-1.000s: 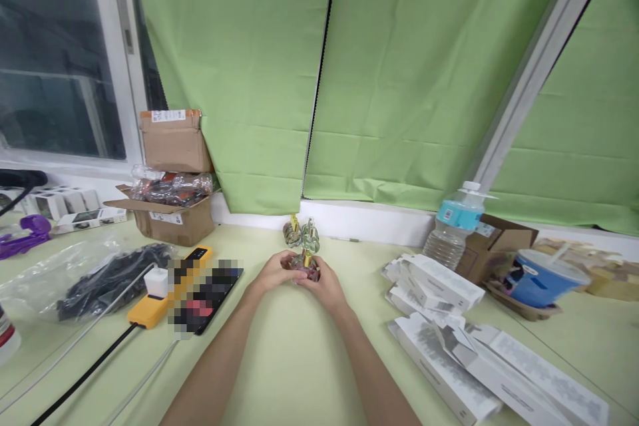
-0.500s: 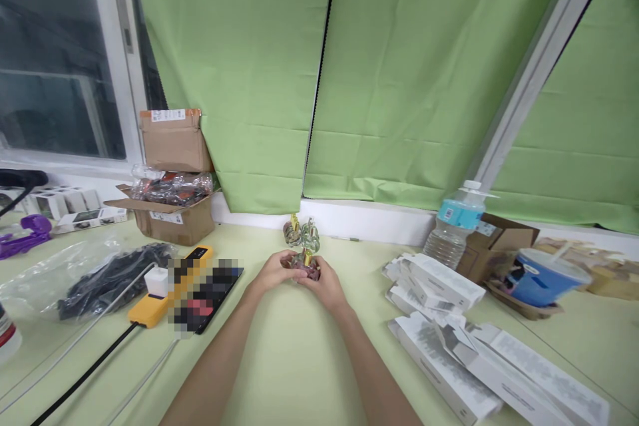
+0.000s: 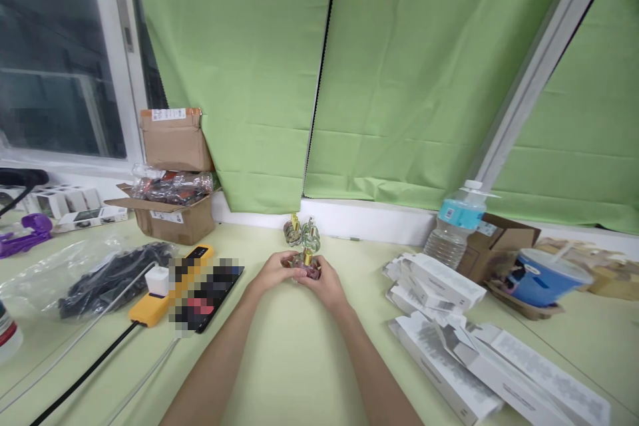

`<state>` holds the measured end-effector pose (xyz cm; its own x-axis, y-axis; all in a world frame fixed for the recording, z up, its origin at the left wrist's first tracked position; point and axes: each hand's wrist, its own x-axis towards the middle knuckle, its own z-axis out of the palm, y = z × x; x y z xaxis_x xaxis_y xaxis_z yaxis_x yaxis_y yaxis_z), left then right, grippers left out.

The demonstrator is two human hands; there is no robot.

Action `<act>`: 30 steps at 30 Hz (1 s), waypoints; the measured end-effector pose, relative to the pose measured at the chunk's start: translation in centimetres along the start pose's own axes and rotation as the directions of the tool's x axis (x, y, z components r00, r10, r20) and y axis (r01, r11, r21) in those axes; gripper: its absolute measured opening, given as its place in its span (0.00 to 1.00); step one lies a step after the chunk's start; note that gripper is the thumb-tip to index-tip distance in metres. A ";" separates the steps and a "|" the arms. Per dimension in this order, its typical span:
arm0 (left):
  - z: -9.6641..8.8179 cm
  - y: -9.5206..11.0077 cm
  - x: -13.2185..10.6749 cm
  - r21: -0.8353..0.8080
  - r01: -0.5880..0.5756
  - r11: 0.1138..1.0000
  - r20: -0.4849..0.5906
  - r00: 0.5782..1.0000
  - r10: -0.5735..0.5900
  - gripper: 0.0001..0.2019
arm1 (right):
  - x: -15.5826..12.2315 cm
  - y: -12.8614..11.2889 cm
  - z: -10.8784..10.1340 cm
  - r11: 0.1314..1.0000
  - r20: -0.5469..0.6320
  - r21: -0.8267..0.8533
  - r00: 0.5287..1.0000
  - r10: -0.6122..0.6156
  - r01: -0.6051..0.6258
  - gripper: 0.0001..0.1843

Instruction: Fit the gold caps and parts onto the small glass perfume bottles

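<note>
While its gold neck (image 3: 308,257) points upward, a small reddish glass bottle (image 3: 313,271) sits between the left hand (image 3: 273,271) and right hand (image 3: 328,285), well to the left of the water bottle (image 3: 459,215). The fingers of both hands are clamped on its sides, and they hide whether its base touches the table (image 3: 289,373). Farther back, a brownish bottle (image 3: 292,233) and a greenish bottle (image 3: 311,237), 2 similar pieces, stand left of the water bottle too. White cartons (image 3: 446,363) lie in front of the water bottle, a blue cup (image 3: 542,283) stands to its right, and a phone (image 3: 214,298) lies far to its left.
</note>
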<state>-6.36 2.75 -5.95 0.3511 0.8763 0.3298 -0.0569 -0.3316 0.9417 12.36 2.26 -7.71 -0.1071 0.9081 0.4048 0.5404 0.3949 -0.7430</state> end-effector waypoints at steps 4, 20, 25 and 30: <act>0.0 0.3 -0.1 -0.008 -0.006 1.000 0.017 1.000 0.006 0.27 | -0.1 -0.4 -0.1 1.000 -0.005 0.006 1.000 0.012 -0.012 0.24; 0.0 0.7 -0.2 -0.009 -0.026 1.000 0.041 0.999 0.026 0.27 | -0.4 -1.3 -0.3 0.999 -0.038 0.047 0.999 0.029 -0.027 0.25; 0.1 0.7 -0.2 -0.008 -0.012 1.000 0.038 0.999 0.012 0.27 | -0.4 -1.3 -0.3 0.999 -0.041 0.048 0.999 0.024 -0.022 0.25; 0.0 0.3 0.0 -0.004 -0.002 1.000 0.008 1.000 0.002 0.28 | -0.3 -1.3 -0.4 0.998 -0.034 0.052 0.999 0.032 -0.031 0.27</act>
<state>-6.38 2.68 -5.68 0.3582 0.8729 0.3313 -0.0617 -0.3319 0.9413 11.98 1.41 -6.66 -0.0609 0.9151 0.3985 0.4989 0.3737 -0.7819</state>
